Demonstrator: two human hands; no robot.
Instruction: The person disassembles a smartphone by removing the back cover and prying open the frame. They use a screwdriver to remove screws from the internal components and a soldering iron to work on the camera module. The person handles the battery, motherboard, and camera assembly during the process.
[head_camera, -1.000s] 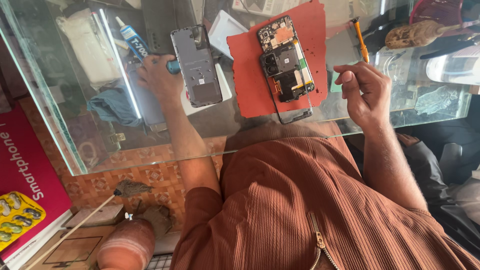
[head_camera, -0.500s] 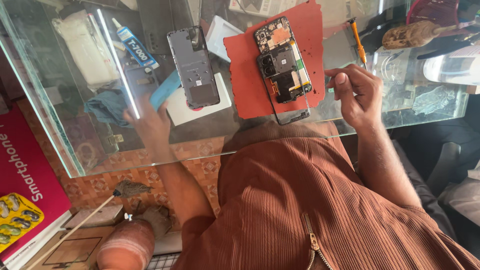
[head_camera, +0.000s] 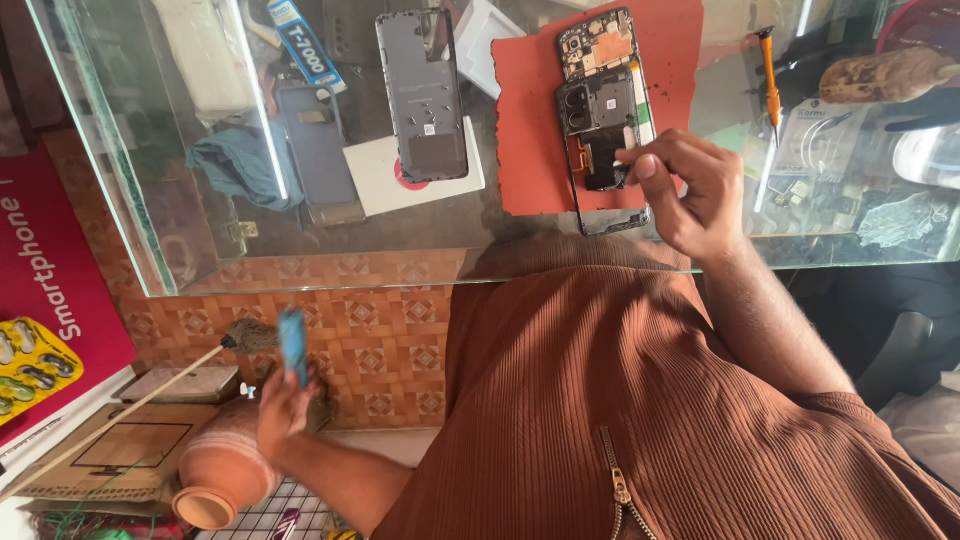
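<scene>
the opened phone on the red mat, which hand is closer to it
Right. The right hand rests at the opened phone on the red mat, fingertips touching it. The left hand is down below the glass table, holding a blue strip.

Opened phone on a mat on the surface
The opened phone (head_camera: 603, 110) lies on the mat (head_camera: 530, 120); back cover (head_camera: 425, 95) at 9 o'clock, screwdriver (head_camera: 770, 75) at 3 o'clock.

Open phone (head_camera: 603, 110) ringed by back cover (head_camera: 428, 95) on one side, orange screwdriver (head_camera: 769, 70) on other; bare glass surface (head_camera: 400, 240) along near edge.
</scene>
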